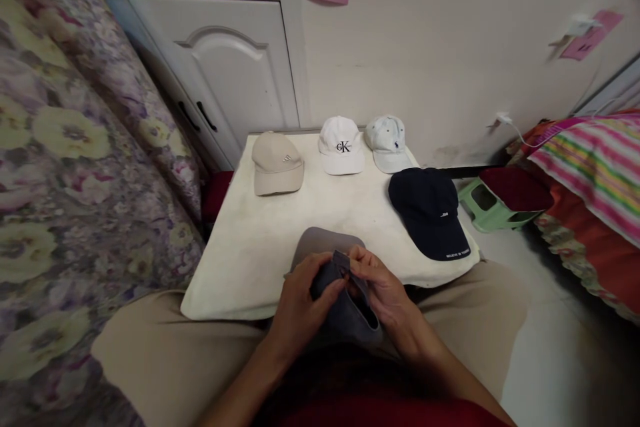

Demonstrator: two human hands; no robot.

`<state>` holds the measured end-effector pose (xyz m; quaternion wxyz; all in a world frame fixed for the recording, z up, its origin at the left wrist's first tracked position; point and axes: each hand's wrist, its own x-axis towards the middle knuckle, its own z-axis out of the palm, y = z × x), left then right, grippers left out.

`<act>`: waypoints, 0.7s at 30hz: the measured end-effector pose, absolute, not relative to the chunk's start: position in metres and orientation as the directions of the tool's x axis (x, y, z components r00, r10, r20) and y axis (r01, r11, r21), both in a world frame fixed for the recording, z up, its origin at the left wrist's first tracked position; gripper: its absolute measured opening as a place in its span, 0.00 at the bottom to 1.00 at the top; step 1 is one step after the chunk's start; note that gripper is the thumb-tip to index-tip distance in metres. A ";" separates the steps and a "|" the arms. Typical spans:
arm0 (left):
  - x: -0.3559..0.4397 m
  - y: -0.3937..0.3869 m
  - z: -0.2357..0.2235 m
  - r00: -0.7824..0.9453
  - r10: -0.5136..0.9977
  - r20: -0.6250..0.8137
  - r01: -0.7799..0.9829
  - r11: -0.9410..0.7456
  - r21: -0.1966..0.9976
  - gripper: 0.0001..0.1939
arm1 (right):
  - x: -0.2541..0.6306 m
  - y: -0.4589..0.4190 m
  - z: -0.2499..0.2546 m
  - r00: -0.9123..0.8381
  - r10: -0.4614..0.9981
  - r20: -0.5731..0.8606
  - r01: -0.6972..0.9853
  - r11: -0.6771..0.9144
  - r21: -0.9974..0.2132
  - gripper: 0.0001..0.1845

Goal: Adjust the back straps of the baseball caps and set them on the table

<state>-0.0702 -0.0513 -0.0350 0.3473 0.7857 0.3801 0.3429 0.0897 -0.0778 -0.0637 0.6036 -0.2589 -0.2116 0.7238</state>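
Note:
Both of my hands hold a grey cap [325, 243] at the near edge of a small white-covered table [250, 247]. My left hand [300, 307] grips the cap's back from the left. My right hand [383, 290] pinches the grey strap at the cap's back from the right. The cap's brim points away from me. Farther back on the table lie a beige cap [277, 163], a white cap with a black logo [342, 145], a pale blue cap [387, 141] and a navy cap [430, 213] at the right edge.
A floral-covered sofa [65, 167] runs along the left. A white cabinet [225, 73] stands behind the table. A green stool [487, 203] and a bed with striped bedding [590, 167] are at the right. Pink notes hang on the wall.

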 end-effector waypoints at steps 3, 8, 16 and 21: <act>-0.069 -0.050 -0.033 0.488 0.823 0.291 0.314 -0.476 0.821 0.09 | 0.089 -0.078 -0.066 -0.156 0.982 -0.102 -0.757 -0.185 -0.627 0.13; -0.072 -0.051 -0.034 0.499 0.807 0.316 0.303 -0.505 0.809 0.06 | 0.086 -0.078 -0.066 -0.198 0.969 -0.150 -0.764 -0.249 -0.595 0.13; -0.071 -0.051 -0.037 0.448 0.818 0.362 0.252 -0.504 0.826 0.05 | 0.080 -0.078 -0.073 -0.188 0.964 -0.188 -0.806 -0.261 -0.531 0.13; -0.071 -0.049 -0.040 0.454 0.825 0.336 0.213 -0.467 0.858 0.06 | 0.074 -0.076 -0.079 -0.168 0.970 -0.175 -0.849 -0.233 -0.475 0.14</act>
